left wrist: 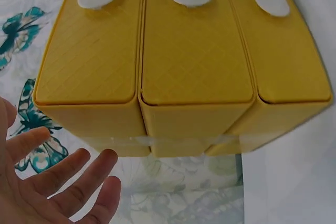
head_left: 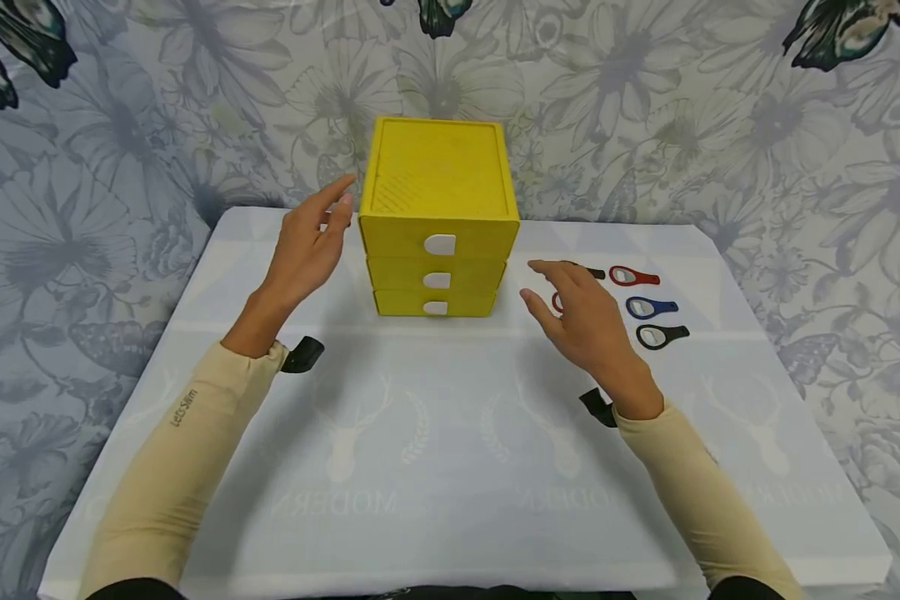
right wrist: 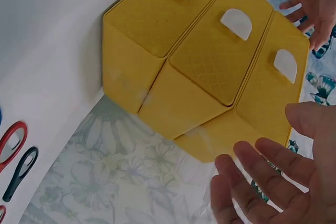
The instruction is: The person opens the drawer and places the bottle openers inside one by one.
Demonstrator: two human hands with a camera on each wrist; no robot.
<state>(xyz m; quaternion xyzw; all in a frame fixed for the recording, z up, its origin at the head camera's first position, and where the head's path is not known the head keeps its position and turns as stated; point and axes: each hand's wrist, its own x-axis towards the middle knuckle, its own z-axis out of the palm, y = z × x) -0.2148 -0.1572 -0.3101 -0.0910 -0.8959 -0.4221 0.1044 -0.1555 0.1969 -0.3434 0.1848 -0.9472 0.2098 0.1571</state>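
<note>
A yellow box of three stacked drawers (head_left: 438,179) with white tabs stands at the back middle of the table, all its drawers closed. My left hand (head_left: 313,242) is raised beside the box's left side, fingers extended and nothing held. In the left wrist view the fingers (left wrist: 79,182) spread near the side of the box. To the right of the box, my right hand (head_left: 588,321) hovers with thumb apart from loosely bent fingers, holding nothing. The right wrist view has these fingers (right wrist: 262,182) close by the box's side.
Right of the box lie several small loop-handled items: a red one (head_left: 633,276), a blue one (head_left: 651,307) and a black one (head_left: 662,336), others partly behind my right hand. The white table (head_left: 450,517) backs onto a flower-patterned wall (head_left: 607,75).
</note>
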